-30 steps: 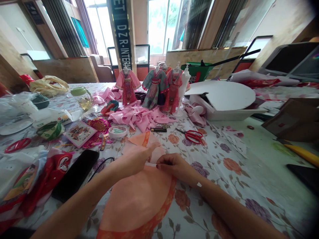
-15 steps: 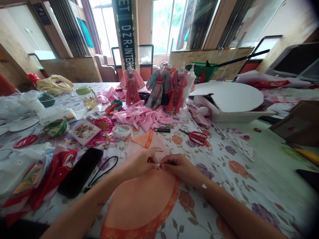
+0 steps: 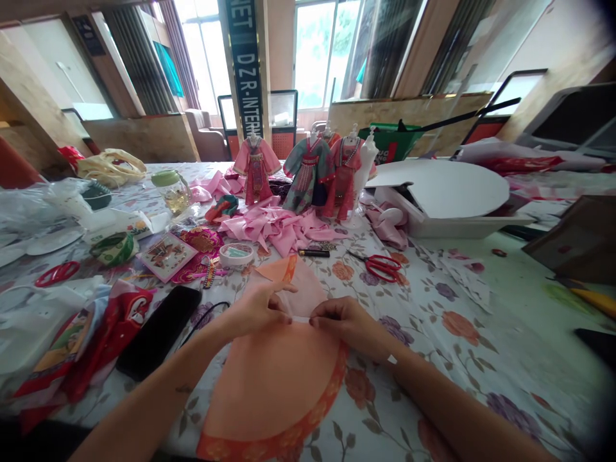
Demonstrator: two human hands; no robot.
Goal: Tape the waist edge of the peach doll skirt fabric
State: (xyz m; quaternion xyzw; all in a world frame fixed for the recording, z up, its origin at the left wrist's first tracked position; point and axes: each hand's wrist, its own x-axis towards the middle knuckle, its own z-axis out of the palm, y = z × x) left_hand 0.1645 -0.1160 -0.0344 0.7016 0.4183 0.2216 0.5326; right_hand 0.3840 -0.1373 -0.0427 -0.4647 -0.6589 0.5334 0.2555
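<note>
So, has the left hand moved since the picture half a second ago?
Yes: judged against the red-handled scissors, the left hand has shifted leftward, away from the right hand, and a white strip shows between them.

One head-worn camera faces forward and down across the table [image 3: 418, 314].

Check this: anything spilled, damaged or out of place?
Nothing looks plainly spilled or damaged. A small white patch on the right wrist looks odd against bare skin; I cannot tell what it is.
</note>
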